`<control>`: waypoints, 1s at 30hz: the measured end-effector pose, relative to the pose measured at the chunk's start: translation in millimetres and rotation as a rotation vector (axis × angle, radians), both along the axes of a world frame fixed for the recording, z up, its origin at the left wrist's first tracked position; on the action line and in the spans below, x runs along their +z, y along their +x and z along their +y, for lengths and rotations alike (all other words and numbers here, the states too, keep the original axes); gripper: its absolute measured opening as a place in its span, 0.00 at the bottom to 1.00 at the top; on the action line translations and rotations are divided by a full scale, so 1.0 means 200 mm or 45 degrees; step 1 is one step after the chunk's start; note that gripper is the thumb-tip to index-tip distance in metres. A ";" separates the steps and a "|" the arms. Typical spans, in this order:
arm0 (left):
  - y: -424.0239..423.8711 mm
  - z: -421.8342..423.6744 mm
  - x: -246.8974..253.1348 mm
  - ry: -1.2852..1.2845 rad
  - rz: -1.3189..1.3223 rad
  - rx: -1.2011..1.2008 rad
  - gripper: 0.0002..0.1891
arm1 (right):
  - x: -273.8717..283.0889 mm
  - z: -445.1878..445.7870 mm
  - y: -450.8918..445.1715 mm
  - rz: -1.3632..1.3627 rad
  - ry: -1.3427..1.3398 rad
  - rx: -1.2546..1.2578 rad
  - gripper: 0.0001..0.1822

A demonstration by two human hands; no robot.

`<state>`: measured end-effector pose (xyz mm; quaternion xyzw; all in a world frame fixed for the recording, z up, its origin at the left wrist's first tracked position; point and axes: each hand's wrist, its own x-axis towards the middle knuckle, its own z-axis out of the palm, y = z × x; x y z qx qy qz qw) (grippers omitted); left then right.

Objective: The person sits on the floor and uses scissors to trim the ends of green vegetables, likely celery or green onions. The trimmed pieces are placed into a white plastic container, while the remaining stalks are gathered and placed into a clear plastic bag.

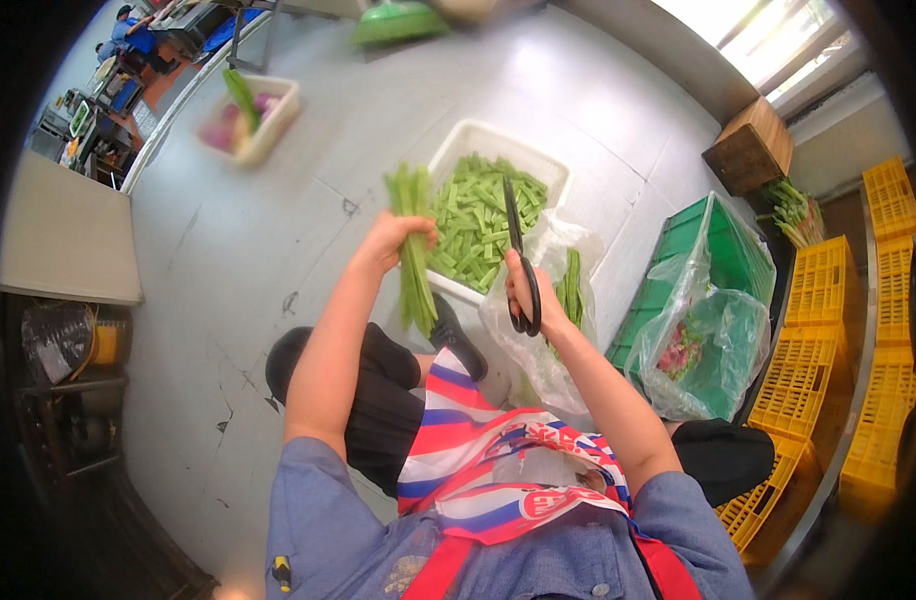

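My left hand (394, 238) grips an upright bunch of long flat green beans (410, 259) at the left edge of a white plastic basket (469, 135). Cut bean pieces (484, 214) fill much of the basket's floor. In my right hand (529, 289) is a pair of black-handled scissors (516, 225), its blades pointing away from me over the cut pieces. Whether the blades are parted is hard to tell. Just below the basket, a clear plastic bag (536, 367) holds more whole beans (570, 285), partly hidden by my right forearm.
A white basket with purple vegetables (281, 124) stands at far left. To the right are a green crate (653, 277) lined with plastic, yellow crates (799, 375), a wooden box (750, 146) and leafy stalks (799, 217). A green broom (398, 22) lies ahead. People (139, 37) work at upper left.
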<state>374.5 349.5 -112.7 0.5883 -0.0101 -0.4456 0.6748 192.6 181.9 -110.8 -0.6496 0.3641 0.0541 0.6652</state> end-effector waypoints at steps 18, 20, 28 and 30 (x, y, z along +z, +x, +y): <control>-0.28 -0.14 0.15 -0.336 0.216 -0.370 0.21 | 0.16 -0.07 0.22 -0.593 0.036 -0.192 0.13; -0.26 -0.12 0.11 -0.317 0.193 -0.354 0.20 | 0.17 -0.12 0.23 -0.681 0.119 -0.256 0.13; -0.21 -0.07 0.08 -0.061 0.031 -0.360 0.16 | 0.24 -0.26 0.25 -0.834 0.072 -0.390 0.11; -0.22 -0.07 0.09 -0.076 -0.033 -0.367 0.16 | 0.23 -0.27 0.25 -0.852 0.059 -0.400 0.11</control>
